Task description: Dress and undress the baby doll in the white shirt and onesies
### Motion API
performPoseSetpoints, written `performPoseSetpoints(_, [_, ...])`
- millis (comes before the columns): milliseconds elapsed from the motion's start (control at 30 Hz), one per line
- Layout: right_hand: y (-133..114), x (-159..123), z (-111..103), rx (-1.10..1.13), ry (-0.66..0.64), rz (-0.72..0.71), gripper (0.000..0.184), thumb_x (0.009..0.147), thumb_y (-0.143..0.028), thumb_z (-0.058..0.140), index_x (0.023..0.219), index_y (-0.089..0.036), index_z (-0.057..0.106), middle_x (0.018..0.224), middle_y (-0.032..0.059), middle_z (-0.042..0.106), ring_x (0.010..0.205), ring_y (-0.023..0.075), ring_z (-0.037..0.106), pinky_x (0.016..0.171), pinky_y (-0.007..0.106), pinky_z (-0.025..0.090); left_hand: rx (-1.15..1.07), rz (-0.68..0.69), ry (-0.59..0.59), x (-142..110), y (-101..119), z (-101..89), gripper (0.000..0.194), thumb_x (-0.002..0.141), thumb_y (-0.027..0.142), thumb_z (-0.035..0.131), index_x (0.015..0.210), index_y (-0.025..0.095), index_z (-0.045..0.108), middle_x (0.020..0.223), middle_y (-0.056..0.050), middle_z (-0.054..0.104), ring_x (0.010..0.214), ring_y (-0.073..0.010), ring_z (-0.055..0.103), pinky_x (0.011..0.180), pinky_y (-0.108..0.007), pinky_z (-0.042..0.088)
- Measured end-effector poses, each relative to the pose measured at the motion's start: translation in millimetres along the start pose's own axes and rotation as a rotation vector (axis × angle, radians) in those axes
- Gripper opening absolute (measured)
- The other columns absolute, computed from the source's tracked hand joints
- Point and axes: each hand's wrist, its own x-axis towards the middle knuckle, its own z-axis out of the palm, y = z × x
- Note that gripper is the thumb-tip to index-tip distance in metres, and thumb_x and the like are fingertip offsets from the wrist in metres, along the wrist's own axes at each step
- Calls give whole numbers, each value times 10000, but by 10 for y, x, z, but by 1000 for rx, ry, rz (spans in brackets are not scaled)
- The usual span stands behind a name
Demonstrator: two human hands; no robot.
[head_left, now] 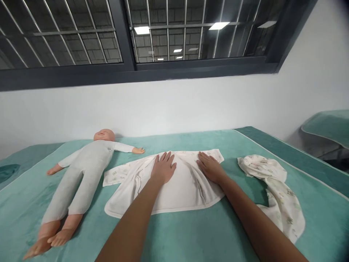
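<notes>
A white baby shirt (177,193) with small prints on its sleeves lies spread open on the green cover, its sleeves reaching out to both sides. My left hand (164,168) rests flat on the shirt's upper left part, fingers stretched away from me. On the upper right part, near the sleeve, my right hand (209,167) also lies flat with extended fingers. To the left lies a baby doll (95,156) on its back, with a white cloth body and bare hands and feet. A crumpled printed white garment (280,193) lies right of my right arm.
The green cover (185,236) spreads over the work surface, with a darker band along its right side. A white wall (163,109) rises behind it, below a dark-framed window (191,67) with metal bars. Another green-covered surface (329,125) stands at the far right.
</notes>
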Motion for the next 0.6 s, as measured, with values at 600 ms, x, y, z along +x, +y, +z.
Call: performPoseSetpoints(600, [223,-135,-108,-227,82,239,534,981,-355,212,1373,-102,471,1478,169,405,1386,323,327,1057,559,322,-76,-8,75,-832,115,-93,664,958,528,70,1498,206,284,1588,-29,204,1471,-242,138,1187,-519,156])
